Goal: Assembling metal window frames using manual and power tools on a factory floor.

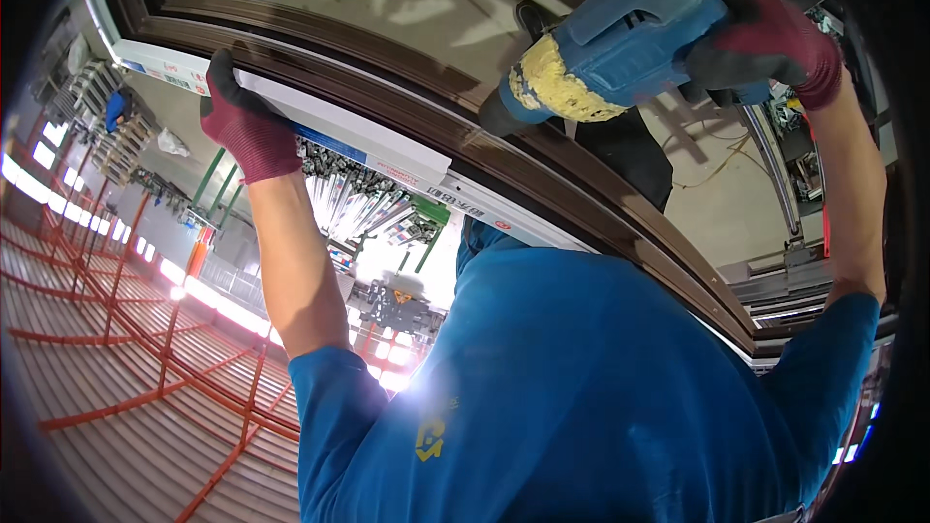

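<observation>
– What is being clasped?
– By the right hand (pixel 760 34), a blue power tool (pixel 630 34) over the brown frame (pixel 387 77), whose left part is being pinched by the left hand (pixel 247 126)
– And far left?
– Pale bars (pixel 339 196) are being held by a green rack (pixel 432 210)

Obstacle over brown frame (pixel 387 92): blue drill (pixel 630 48)

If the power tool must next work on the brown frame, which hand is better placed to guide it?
Probably the right hand: it grips the blue power tool, whose nose points toward the brown frame. The left hand touches the frame's white edge.
</observation>
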`<move>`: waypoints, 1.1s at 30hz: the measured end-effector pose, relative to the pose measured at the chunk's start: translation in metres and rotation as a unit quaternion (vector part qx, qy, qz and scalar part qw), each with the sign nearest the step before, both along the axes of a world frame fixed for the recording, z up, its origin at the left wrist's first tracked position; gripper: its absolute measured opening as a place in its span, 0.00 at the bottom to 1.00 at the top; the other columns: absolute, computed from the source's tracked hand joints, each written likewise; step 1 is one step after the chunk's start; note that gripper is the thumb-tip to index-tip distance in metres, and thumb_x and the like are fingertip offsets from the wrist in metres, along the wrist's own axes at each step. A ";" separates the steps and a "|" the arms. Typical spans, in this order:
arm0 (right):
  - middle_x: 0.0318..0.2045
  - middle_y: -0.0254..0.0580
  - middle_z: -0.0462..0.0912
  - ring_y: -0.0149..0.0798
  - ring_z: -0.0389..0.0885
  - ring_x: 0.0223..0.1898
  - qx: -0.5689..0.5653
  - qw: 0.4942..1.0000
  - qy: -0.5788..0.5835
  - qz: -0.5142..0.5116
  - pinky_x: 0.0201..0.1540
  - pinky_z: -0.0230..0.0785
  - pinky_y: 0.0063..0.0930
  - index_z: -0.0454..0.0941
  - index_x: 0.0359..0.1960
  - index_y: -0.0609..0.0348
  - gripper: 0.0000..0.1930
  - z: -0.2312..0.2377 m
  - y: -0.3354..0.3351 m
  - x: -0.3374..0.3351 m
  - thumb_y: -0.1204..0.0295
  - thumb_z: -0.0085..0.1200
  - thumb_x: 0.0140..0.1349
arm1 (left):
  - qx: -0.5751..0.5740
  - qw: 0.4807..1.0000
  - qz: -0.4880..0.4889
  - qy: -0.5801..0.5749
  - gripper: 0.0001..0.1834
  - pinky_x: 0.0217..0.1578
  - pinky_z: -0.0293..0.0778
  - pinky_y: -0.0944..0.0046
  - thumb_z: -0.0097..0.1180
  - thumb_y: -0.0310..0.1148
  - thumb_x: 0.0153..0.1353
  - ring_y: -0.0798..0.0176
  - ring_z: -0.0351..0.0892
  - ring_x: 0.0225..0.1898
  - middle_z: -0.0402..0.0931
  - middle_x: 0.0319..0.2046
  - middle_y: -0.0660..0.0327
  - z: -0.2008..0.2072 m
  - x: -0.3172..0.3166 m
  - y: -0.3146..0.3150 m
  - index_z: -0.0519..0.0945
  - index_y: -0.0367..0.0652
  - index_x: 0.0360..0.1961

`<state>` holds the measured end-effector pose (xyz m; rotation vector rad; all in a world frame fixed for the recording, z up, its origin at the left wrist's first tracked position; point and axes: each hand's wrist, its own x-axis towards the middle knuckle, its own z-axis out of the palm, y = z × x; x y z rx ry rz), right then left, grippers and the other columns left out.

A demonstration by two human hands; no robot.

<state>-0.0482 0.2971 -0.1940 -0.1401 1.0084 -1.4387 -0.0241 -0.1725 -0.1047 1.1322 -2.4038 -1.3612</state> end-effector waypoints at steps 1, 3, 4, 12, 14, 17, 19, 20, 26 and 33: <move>0.53 0.46 0.87 0.36 0.84 0.53 0.000 1.000 0.000 -0.001 0.55 0.79 0.35 0.74 0.65 0.68 0.42 0.000 0.000 0.003 0.58 0.80 0.52 | 0.000 1.000 -0.001 0.000 0.20 0.44 0.80 0.57 0.63 0.40 0.66 0.57 0.85 0.37 0.85 0.39 0.54 0.000 0.000 0.000 0.86 0.29 0.44; 0.53 0.45 0.87 0.35 0.84 0.52 0.009 1.000 -0.001 -0.025 0.54 0.79 0.34 0.74 0.65 0.67 0.43 0.000 -0.001 0.006 0.58 0.80 0.51 | -0.017 1.000 -0.012 0.000 0.19 0.43 0.80 0.57 0.63 0.39 0.66 0.58 0.84 0.37 0.85 0.39 0.55 -0.001 -0.001 -0.002 0.86 0.30 0.44; 0.53 0.45 0.87 0.35 0.84 0.52 0.010 1.000 -0.001 -0.025 0.54 0.79 0.34 0.74 0.65 0.67 0.43 -0.002 0.000 0.005 0.58 0.80 0.51 | -0.017 1.000 -0.012 -0.001 0.19 0.43 0.80 0.57 0.63 0.39 0.66 0.58 0.84 0.37 0.85 0.39 0.55 -0.002 -0.002 -0.002 0.86 0.30 0.44; 0.51 0.43 0.87 0.32 0.84 0.51 0.029 0.999 -0.005 -0.030 0.53 0.80 0.34 0.76 0.63 0.66 0.38 -0.011 -0.001 0.008 0.61 0.80 0.53 | -0.021 1.000 -0.001 0.002 0.17 0.44 0.79 0.58 0.63 0.37 0.67 0.59 0.83 0.38 0.85 0.38 0.56 -0.005 -0.002 -0.005 0.87 0.30 0.42; 0.50 0.43 0.88 0.32 0.84 0.51 0.053 0.999 -0.009 0.004 0.51 0.79 0.34 0.77 0.61 0.67 0.37 -0.010 -0.002 0.003 0.61 0.80 0.53 | -0.004 1.000 0.005 0.005 0.17 0.44 0.79 0.58 0.63 0.37 0.67 0.59 0.83 0.38 0.85 0.38 0.56 -0.003 -0.001 -0.005 0.87 0.30 0.42; 0.48 0.42 0.88 0.32 0.84 0.49 0.044 0.998 0.044 0.019 0.50 0.79 0.33 0.78 0.60 0.67 0.35 -0.018 -0.001 0.003 0.61 0.79 0.54 | 0.004 1.000 0.003 0.006 0.17 0.45 0.79 0.59 0.62 0.37 0.68 0.59 0.83 0.38 0.85 0.38 0.57 -0.005 -0.002 -0.005 0.87 0.30 0.43; 0.47 0.42 0.89 0.32 0.84 0.48 0.010 0.995 0.101 0.002 0.49 0.78 0.33 0.78 0.59 0.67 0.34 -0.019 -0.001 0.004 0.62 0.79 0.55 | -0.008 1.000 -0.005 0.003 0.17 0.45 0.79 0.59 0.62 0.37 0.68 0.59 0.83 0.38 0.85 0.38 0.57 -0.004 -0.003 -0.001 0.87 0.30 0.43; 0.46 0.42 0.89 0.32 0.84 0.48 0.008 0.995 0.096 0.002 0.49 0.78 0.33 0.79 0.58 0.67 0.34 -0.015 -0.004 0.003 0.62 0.79 0.55 | -0.008 1.000 0.001 0.000 0.17 0.45 0.79 0.59 0.62 0.37 0.69 0.60 0.83 0.38 0.85 0.38 0.57 -0.003 -0.003 0.003 0.86 0.30 0.43; 0.43 0.41 0.89 0.31 0.84 0.45 0.030 0.995 0.095 -0.002 0.48 0.77 0.32 0.80 0.55 0.68 0.30 0.005 -0.013 -0.005 0.61 0.78 0.56 | 0.008 1.000 0.010 -0.001 0.17 0.45 0.79 0.59 0.62 0.38 0.70 0.60 0.83 0.39 0.85 0.40 0.57 -0.001 -0.003 0.006 0.86 0.29 0.44; 0.46 0.46 0.88 0.34 0.84 0.46 0.025 0.991 0.109 0.071 0.47 0.78 0.32 0.78 0.58 0.67 0.33 -0.003 -0.022 -0.004 0.59 0.77 0.56 | 0.023 1.000 -0.001 0.013 0.18 0.46 0.79 0.58 0.62 0.38 0.69 0.59 0.83 0.40 0.85 0.41 0.56 0.000 0.000 0.004 0.85 0.29 0.46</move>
